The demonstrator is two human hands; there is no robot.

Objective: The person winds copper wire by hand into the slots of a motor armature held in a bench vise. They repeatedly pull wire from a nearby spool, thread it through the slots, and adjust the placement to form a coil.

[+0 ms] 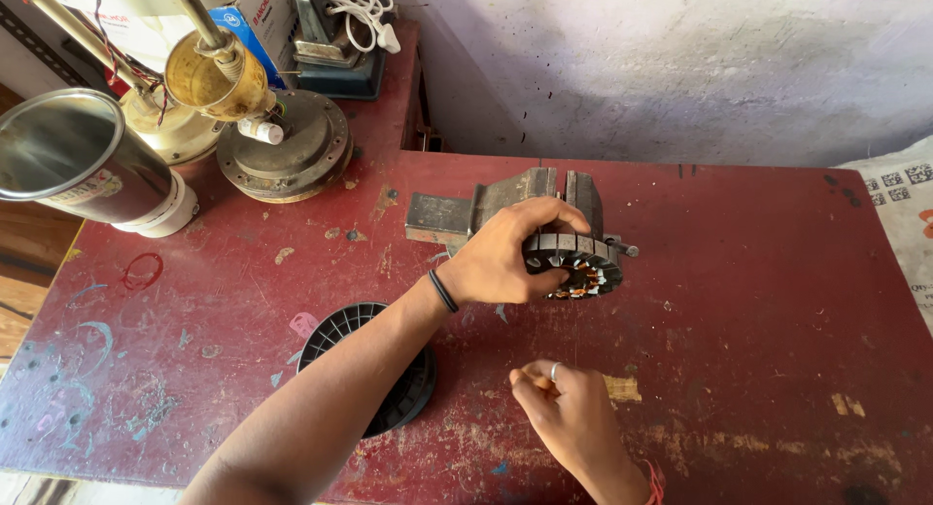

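the right hand [573,417] is nearest, close to the front edge of the red table [758,301]; its fingers are curled together with the fingertips pinched, and if something thin is between them i cannot tell; a ring is on one finger; just left of it, partly under the left forearm, a black plastic spool [374,369] lies flat on the table; farther in, near the middle of the table, the left hand [501,257] is clamped on a round motor stator [578,264] with metal teeth and copper winding inside; the fingers go over its top and the thumb is at its near side; a black band is on this wrist; the stator sits at the jaws of a small grey bench vise [486,208], which stands toward the back edge; at the far left corner are a shiny metal cylinder [83,160], a round dusty motor housing [287,150] and a brass-coloured cup [216,77].
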